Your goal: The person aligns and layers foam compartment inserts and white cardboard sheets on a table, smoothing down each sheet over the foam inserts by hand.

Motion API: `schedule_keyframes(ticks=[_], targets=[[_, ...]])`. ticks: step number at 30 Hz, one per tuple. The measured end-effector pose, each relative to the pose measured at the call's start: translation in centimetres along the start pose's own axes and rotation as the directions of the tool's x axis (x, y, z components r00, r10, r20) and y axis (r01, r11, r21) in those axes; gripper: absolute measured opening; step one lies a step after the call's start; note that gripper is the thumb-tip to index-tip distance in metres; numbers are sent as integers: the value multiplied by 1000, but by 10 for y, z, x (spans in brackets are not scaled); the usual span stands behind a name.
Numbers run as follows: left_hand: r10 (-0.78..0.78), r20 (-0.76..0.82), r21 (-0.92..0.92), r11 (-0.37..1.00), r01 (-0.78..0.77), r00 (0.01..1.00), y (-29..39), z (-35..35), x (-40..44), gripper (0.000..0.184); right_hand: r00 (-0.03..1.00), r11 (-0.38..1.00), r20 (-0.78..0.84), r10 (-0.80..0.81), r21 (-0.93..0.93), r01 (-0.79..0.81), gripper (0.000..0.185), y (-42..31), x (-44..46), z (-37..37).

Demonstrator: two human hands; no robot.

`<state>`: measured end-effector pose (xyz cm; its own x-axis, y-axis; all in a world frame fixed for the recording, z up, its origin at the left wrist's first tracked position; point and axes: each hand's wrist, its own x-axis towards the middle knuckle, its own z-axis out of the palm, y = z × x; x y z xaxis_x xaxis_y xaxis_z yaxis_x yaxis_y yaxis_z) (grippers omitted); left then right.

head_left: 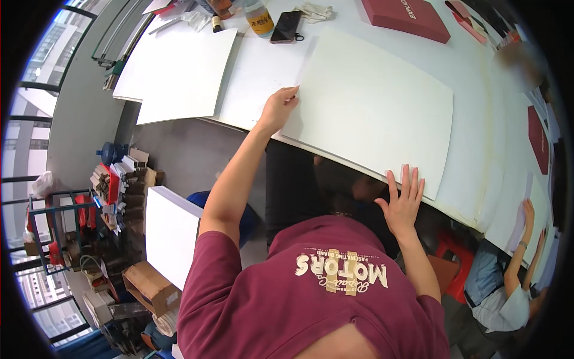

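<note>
A large white sheet (371,107) lies on the white table (248,78), reaching its front edge. My left hand (280,109) is at the sheet's left edge, thumb and fingers pressed together; whether they pinch the edge is too small to tell. My right hand (402,200) rests with spread fingers on the sheet's front edge, towards its right corner. Further left on the table are more white sheets (185,72), with a gap between them and the large sheet.
A bottle (259,19), a phone (286,27) and a dark red box (406,18) stand or lie at the back. Another person (502,305) works at the right. White boards (170,233) and a cardboard box (151,287) are at the lower left.
</note>
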<state>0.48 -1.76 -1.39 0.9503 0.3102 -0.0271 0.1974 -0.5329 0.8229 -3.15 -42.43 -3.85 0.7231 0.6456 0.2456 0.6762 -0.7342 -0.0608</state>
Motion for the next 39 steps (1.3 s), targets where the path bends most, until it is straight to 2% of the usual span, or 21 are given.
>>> schedule_keyframes(ticks=[3,12,15,18,20,21,22,23,29,32,33,36,37,39], targets=[[52,-11,3,999,-52,999,-4,2,0,39,1000,1000,-2,-5,-16,5,88,1,0,0],[65,-47,40,997,-63,997,-5,7,-3,39,1000,1000,-8,-8,-6,8,89,0,1,-2],[212,-131,186,965,-186,968,-16,18,-3,39,1000,1000,-20,-16,19,16,91,1,2,-2],[334,-159,391,885,-252,929,-32,28,-2,39,1000,999,-14,-6,54,6,92,4,0,2],[364,-186,463,852,-245,913,-48,35,4,38,1000,997,19,13,76,-14,97,6,0,4],[311,-132,383,892,-241,941,-46,32,9,37,1000,996,8,9,90,-10,99,7,2,3],[-65,-173,-197,980,30,983,-50,35,17,37,1000,995,15,11,101,-12,100,8,4,3],[290,-151,435,878,-200,945,-43,31,6,37,1000,993,-1,17,114,-16,100,9,2,4],[344,-35,558,785,-267,938,-32,27,-2,41,995,959,-55,83,276,-65,82,10,-7,-9],[342,-10,585,764,-272,940,-30,26,-3,41,971,891,-103,216,426,-154,74,17,-6,-5],[341,-6,594,757,-271,940,-31,25,-3,41,946,911,-165,280,357,-207,66,22,-2,-15],[333,22,641,719,-269,943,-31,25,-2,41,851,870,-209,481,230,-436,63,53,9,-18],[327,30,649,712,-268,944,-30,24,-2,41,840,863,-206,503,185,-471,59,65,12,-18],[326,45,678,684,-269,944,-27,24,-2,40,846,866,-204,492,214,-452,56,81,20,-14]])
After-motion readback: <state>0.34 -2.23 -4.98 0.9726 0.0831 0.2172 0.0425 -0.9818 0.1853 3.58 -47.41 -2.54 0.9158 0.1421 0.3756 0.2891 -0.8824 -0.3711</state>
